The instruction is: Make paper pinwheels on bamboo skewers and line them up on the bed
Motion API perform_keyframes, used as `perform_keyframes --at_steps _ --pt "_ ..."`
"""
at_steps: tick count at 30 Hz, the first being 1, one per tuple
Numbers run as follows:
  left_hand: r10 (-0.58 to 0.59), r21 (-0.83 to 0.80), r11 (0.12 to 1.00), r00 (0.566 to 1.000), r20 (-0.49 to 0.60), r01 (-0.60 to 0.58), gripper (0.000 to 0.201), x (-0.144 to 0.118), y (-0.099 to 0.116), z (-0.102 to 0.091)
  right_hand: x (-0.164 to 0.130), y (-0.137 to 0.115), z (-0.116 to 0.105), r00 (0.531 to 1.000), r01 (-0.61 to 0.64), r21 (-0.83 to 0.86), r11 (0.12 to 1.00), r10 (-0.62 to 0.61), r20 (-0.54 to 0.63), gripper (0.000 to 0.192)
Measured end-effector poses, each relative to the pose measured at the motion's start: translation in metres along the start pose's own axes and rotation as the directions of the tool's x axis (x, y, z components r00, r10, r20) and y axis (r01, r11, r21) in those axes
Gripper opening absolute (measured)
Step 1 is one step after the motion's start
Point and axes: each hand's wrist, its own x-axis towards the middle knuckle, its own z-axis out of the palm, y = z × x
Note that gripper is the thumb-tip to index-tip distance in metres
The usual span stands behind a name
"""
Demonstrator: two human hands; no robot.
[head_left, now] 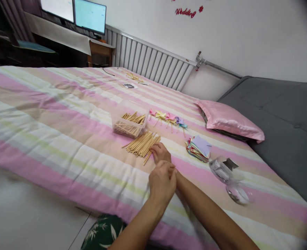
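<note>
Reaching with curled right hand (160, 152) into loose sticks (142, 143) risks scattering them across the bed (51, 114); left hand (162, 182) half-closed, empty.

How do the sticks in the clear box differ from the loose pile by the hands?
The sticks in the clear box are contained and farther from the hands; the loose pile lies spread flat on the striped bedcover, with the right hand touching its near end. Both look like the same thin tan sticks.
</note>
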Motion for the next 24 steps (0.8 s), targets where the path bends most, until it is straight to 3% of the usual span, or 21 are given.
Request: perform_keyframes --at_steps 3,11,14,17,24 --pt "0.003 -0.002 1.0 1.0 -0.006 -0.003 0.015 0.0 -0.001 0.001 0.009 -0.002 0.002 1.0 -0.022 -0.026 0.999 0.021 -0.009 0.023" --pt "0.022 -0.015 1.0 1.0 0.005 -0.022 0.015 0.0 -0.001 0.003 0.016 0.005 -0.001 0.981 0.134 -0.118 0.984 -0.115 0.156 0.015" --pt "0.021 -0.004 1.0 1.0 0.003 -0.021 0.014 0.001 -0.001 0.002 0.018 0.007 -0.001 0.972 0.162 -0.151 0.975 -0.131 0.194 0.021" --pt "0.024 0.001 1.0 1.0 -0.009 -0.024 0.014 0.001 -0.002 0.001 0.019 0.005 -0.001 0.972 0.171 -0.163 0.972 -0.139 0.188 0.012" --pt "0.022 -0.006 1.0 1.0 -0.014 -0.022 0.015 0.003 -0.001 0.001 0.014 0.001 -0.005 0.99 0.123 -0.099 0.987 -0.115 0.088 0.016"
